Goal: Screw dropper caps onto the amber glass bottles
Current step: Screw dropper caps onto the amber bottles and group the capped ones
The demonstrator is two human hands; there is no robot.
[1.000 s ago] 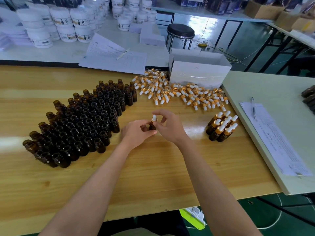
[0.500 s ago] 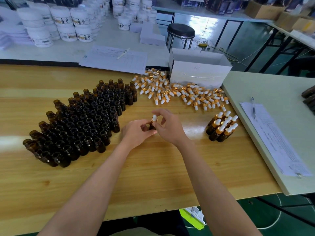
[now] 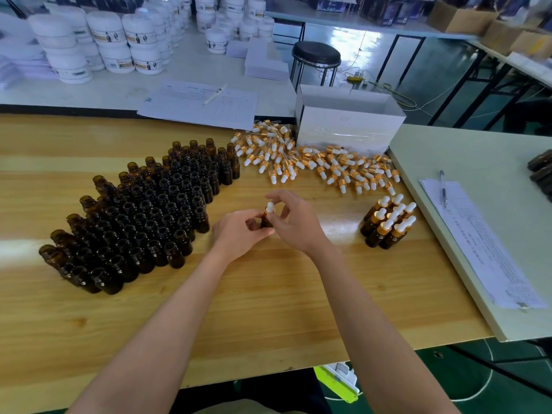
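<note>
In the middle of the wooden table my left hand (image 3: 239, 233) grips a small amber bottle (image 3: 265, 221), mostly hidden by its fingers. My right hand (image 3: 294, 224) pinches the gold collar of the white-bulbed dropper cap (image 3: 269, 208) sitting on that bottle's neck. A large block of open amber bottles (image 3: 143, 216) stands upright to the left. Loose dropper caps (image 3: 316, 164) lie in a heap at the back. Several capped bottles (image 3: 388, 224) stand grouped to the right.
A white box (image 3: 349, 121) stands behind the cap heap. Papers with a pen (image 3: 200, 104) lie at the back, and another sheet with a pen (image 3: 478, 234) lies on the pale side table at right. White jars (image 3: 119, 43) and a stool (image 3: 316, 56) are beyond.
Both hands stay in place around the bottle. The right hand's fingers have shifted slightly on the cap.
</note>
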